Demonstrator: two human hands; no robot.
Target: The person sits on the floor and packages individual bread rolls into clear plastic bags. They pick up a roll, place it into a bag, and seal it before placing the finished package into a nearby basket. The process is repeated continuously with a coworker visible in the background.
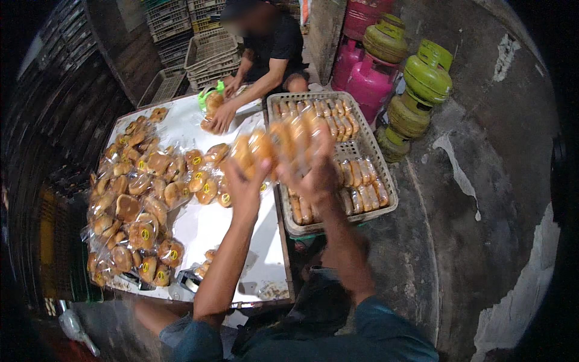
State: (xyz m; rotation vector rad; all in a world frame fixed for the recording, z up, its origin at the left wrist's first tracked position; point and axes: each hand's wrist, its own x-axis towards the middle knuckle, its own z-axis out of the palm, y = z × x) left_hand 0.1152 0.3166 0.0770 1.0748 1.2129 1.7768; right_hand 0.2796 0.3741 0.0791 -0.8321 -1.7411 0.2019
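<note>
Between my two hands is a row of several bread buns point(260, 145) in clear plastic, raised over the gap between the white table and the crate. My left hand point(246, 181) grips the left end from below. My right hand point(315, 175), blurred by motion, closes on the right part of the row. Right of the table stands a plastic crate point(389, 192) holding rows of wrapped buns point(365, 196). A large heap of bagged buns point(142, 202) with yellow labels covers the left of the white table point(259, 265).
Across the table a person point(271, 54) handles a bagged bun beside a green bag point(209, 92). Empty crates point(211, 54) are stacked behind. Pink point(365, 81) and green gas cylinders point(427, 72) stand along the right wall. A tape dispenser point(189, 281) lies at the table's near edge.
</note>
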